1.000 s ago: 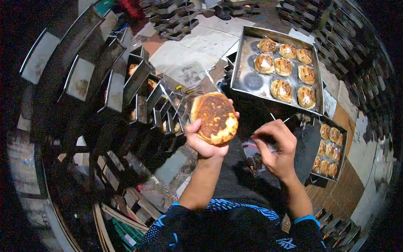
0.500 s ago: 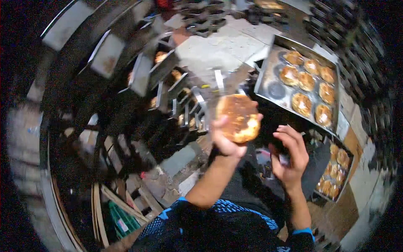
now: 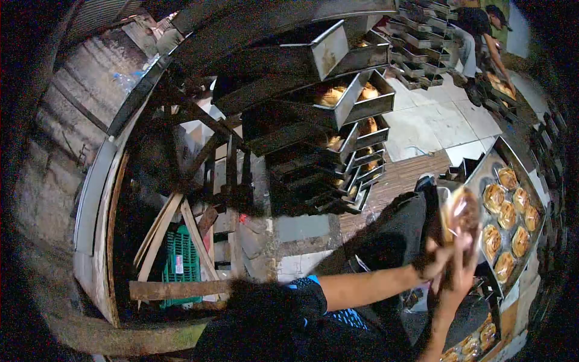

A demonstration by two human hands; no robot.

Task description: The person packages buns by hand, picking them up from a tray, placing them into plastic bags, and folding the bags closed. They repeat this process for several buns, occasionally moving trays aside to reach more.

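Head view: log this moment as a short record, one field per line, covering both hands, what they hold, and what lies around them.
left hand: raised, at the lower edge of the round bun
right hand: raised beside it, fingers on the same bun
held item: round bun, browned, seemingly in a clear wrapper; blurred
nearest tray: metal tray to the right, with rows of baked buns
behind: stack of empty loaf tins leaning in rows
floor: pale tiles
left of frame: green crate behind wooden slats
far corner: another person bent over trays

Stacked tins (image 3: 344, 114) block left, tray of buns (image 3: 512, 223) crowds right; tiled floor (image 3: 434, 123) btwn is open.
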